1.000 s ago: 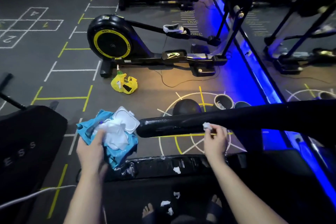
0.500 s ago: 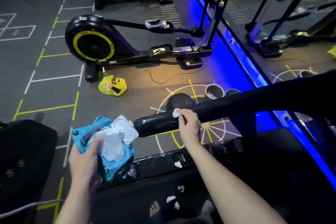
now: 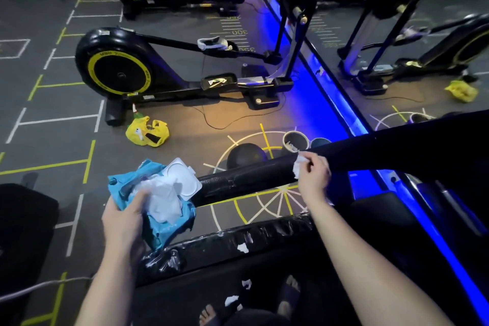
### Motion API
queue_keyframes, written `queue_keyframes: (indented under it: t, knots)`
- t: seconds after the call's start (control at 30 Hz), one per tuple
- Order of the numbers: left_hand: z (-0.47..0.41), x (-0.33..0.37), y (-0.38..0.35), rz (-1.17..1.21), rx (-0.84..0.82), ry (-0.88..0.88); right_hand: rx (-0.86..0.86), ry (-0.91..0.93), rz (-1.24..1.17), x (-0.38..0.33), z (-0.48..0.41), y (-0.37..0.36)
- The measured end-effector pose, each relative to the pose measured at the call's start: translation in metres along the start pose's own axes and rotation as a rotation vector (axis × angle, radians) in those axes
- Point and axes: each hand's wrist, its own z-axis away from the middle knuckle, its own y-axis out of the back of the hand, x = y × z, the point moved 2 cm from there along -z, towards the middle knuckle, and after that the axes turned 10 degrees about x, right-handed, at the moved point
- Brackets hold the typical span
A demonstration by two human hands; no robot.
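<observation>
My right hand (image 3: 313, 176) pinches a small white wipe (image 3: 298, 165) against the side of a thick black padded handrail (image 3: 246, 178) that runs from centre to the right edge. My left hand (image 3: 124, 219) grips a blue pack of wet wipes (image 3: 158, 222) at lower left; its white lid (image 3: 184, 177) stands open and crumpled white wipes (image 3: 165, 200) bulge out. The pack hangs just left of the handrail's rounded end.
A lower black rail (image 3: 225, 246) wrapped in torn plastic carries white paper scraps. My feet (image 3: 209, 315) stand below among more scraps. On the floor beyond lie a yellow bag (image 3: 146, 132), a dark ball (image 3: 244, 156), a black elliptical trainer (image 3: 119, 66) and a blue-lit mirror edge (image 3: 336, 108).
My right hand slid left along the handrail to near its end, then back to the right with the wipe. The left hand kept its grip on the pack.
</observation>
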Motion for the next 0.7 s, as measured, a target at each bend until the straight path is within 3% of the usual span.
queue_keyframes:
  t: [0.17,0.3,0.53,0.7]
  knots:
    - [0.014,-0.01,-0.014,-0.014,0.018,0.038,-0.22,-0.037,0.016,0.019,-0.037,-0.003]
    - [0.029,-0.015,-0.032,-0.032,0.017,0.028,-0.286,0.001,0.018,0.021,-0.044,-0.008]
    - [0.043,-0.023,-0.049,-0.056,0.052,-0.006,-0.291,0.399,0.291,0.04,-0.068,-0.002]
    - [0.048,-0.032,-0.055,-0.059,0.083,0.01,-0.386,0.63,0.376,0.063,-0.051,0.005]
